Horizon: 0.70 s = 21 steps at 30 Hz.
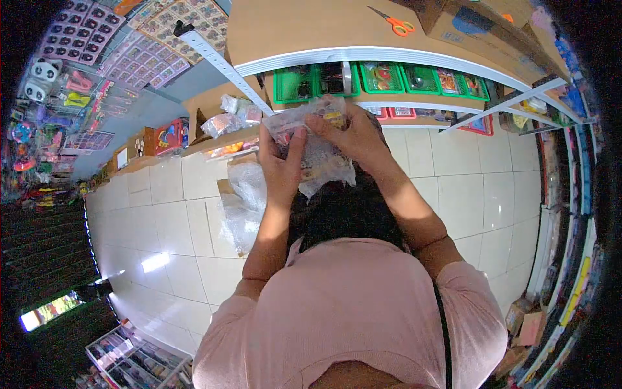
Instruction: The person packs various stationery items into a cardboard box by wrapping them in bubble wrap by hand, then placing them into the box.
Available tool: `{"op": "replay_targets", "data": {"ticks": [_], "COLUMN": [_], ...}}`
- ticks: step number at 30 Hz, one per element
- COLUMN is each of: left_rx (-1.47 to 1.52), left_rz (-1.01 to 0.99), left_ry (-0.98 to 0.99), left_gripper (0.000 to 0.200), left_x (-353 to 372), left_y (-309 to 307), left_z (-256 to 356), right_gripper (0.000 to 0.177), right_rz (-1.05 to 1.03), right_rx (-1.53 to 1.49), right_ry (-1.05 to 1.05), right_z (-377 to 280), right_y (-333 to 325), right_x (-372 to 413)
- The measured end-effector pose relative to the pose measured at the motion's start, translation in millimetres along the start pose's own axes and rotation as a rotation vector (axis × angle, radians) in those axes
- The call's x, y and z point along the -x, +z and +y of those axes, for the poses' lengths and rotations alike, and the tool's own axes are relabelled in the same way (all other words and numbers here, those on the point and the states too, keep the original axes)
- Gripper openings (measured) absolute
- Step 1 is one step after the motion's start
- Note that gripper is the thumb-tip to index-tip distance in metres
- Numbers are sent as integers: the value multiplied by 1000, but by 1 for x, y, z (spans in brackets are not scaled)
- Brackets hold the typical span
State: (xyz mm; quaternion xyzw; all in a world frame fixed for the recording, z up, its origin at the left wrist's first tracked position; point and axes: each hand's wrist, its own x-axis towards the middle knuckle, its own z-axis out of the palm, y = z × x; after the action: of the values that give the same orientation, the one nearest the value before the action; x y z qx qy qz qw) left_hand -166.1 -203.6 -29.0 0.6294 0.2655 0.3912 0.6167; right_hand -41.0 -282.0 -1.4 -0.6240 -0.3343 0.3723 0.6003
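Both my hands hold a crinkled clear plastic package [327, 159] in front of my lap, with small yellow and red bits showing through it. My left hand [282, 159] grips its left side, the thumb pressed on top. Around the upper right part of the package my right hand [353, 133] is closed, thumb lying across the plastic. What exactly is inside cannot be made out. On the floor beside my left forearm lies a heap of clear bubble wrap [247, 194], partly over a piece of cardboard.
Orange-handled scissors [400, 27] lie on the brown tabletop [291, 29] ahead, near a cardboard box [483, 39]. Green baskets [379, 78] with packaged goods sit on the shelf below. A white metal post [223, 68] rises at front left. Stocked shelves line the right.
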Motion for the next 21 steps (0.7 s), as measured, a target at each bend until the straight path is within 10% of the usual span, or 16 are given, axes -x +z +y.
{"op": "replay_targets", "data": {"ticks": [21], "left_rx": [122], "left_rz": [-30], "left_ry": [-16], "left_gripper": [31], "left_x": [-4], "left_y": [-1], "left_z": [2], "right_gripper": [24], "right_rz": [-93], "right_rx": [-186], "right_ry": [-54], "right_z": [22], "right_y": [-4], "right_x": [-17]}}
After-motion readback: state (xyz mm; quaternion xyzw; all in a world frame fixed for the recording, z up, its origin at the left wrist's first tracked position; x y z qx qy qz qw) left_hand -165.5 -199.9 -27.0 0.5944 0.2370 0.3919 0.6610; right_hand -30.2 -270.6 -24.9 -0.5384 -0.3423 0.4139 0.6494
